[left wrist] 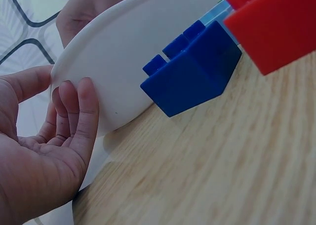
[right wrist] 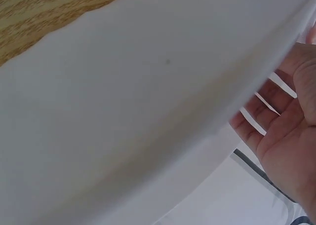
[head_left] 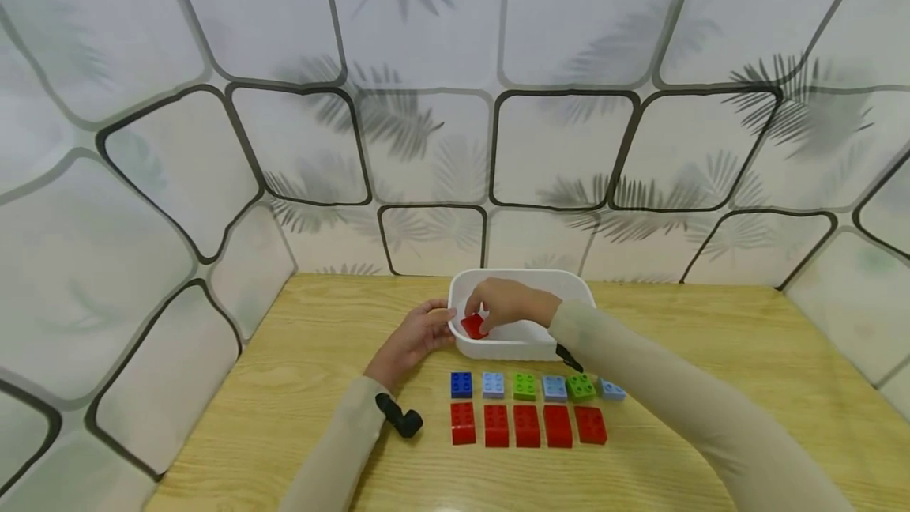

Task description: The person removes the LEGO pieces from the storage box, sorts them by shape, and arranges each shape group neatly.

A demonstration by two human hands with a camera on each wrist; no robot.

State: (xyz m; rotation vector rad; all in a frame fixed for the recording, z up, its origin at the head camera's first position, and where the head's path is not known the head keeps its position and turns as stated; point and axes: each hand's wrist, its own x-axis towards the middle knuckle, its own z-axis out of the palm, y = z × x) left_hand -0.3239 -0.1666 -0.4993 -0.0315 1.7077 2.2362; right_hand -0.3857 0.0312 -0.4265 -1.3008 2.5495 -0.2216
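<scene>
**Red brick held over white tub; left hand steadying the tub wall**

Right hand [head_left: 508,303]: reaches over the near rim of the white tub [head_left: 569,283] and pinches a red brick [head_left: 472,326] between thumb and fingertips. The brick sits tilted, just inside the tub's near-left corner, above the near wall. Whether it touches the tub floor cannot be told.

Left hand [head_left: 419,334]: fingers nearly straight, relaxed, laid flat against the outside of the tub's left end; nothing gripped. Left wrist view confirms fingertips [left wrist: 81,104] touching the white wall, palm open.

Tub stands on the wooden desk [head_left: 711,338], near the back wall.

In front of the tub, two rows of bricks on the desk:
- Back row, left to right: dark blue brick [head_left: 460,384], light blue brick [head_left: 493,385], green brick [head_left: 524,385], a second light blue, a second green, a third light blue partly behind the right sleeve.
- Front row: five red bricks [head_left: 527,425], side by side, close together.

The dark blue brick lies just beside the tub's near wall in the left wrist view.

Right wrist view: mostly tub wall, with the left hand's palm beyond it.
</scene>
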